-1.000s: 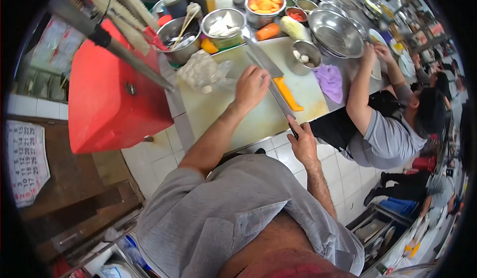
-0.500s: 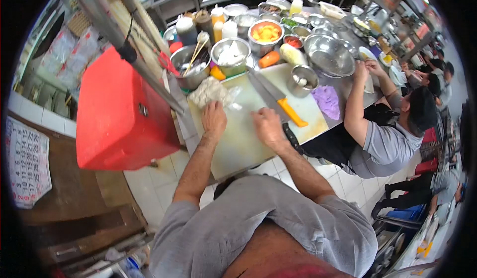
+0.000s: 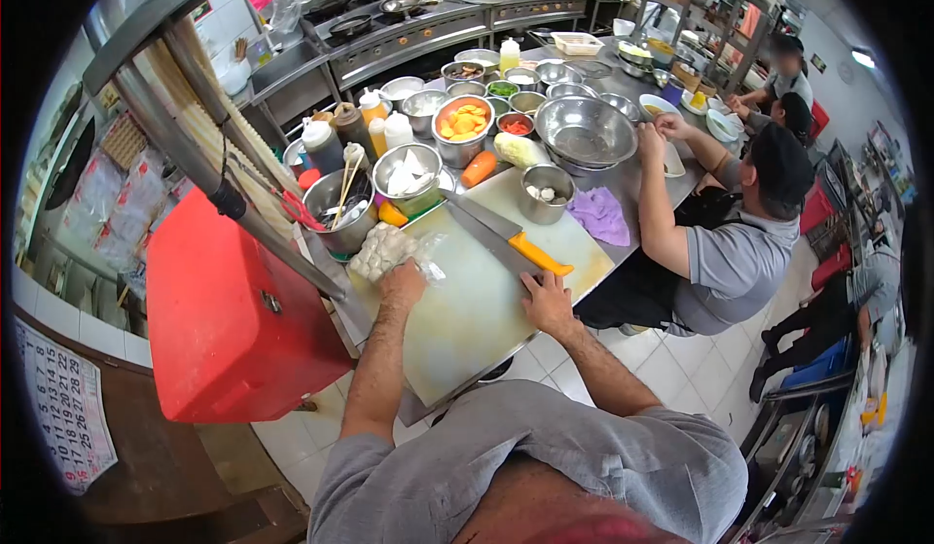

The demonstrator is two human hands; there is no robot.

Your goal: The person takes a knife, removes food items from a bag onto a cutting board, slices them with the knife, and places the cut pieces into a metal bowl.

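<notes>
My left hand (image 3: 402, 283) is at the near edge of a clear bag of whitish round pieces (image 3: 382, 252), its fingers closed on the plastic. My right hand (image 3: 548, 303) rests at the right part of the cutting board (image 3: 467, 320), fingers apart and holding nothing, just below a knife's yellow handle (image 3: 540, 254). The wide blade (image 3: 482, 217) points away to the left. A second, narrower blade lies close along it; its handle cannot be made out. A steel pot with white pieces (image 3: 547, 194) stands on the board beside a purple cloth (image 3: 599, 215).
Behind the board are a carrot (image 3: 479, 168), a pale vegetable (image 3: 520, 150), a large steel bowl (image 3: 586, 131) and several filled bowls and bottles. A red box (image 3: 243, 315) and a metal post (image 3: 282, 244) stand left. A co-worker (image 3: 739, 252) works close on the right.
My left hand has moved from over the knives to the bag. My right hand has let go of the dark-handled knife. The view has tilted up, showing the stoves.
</notes>
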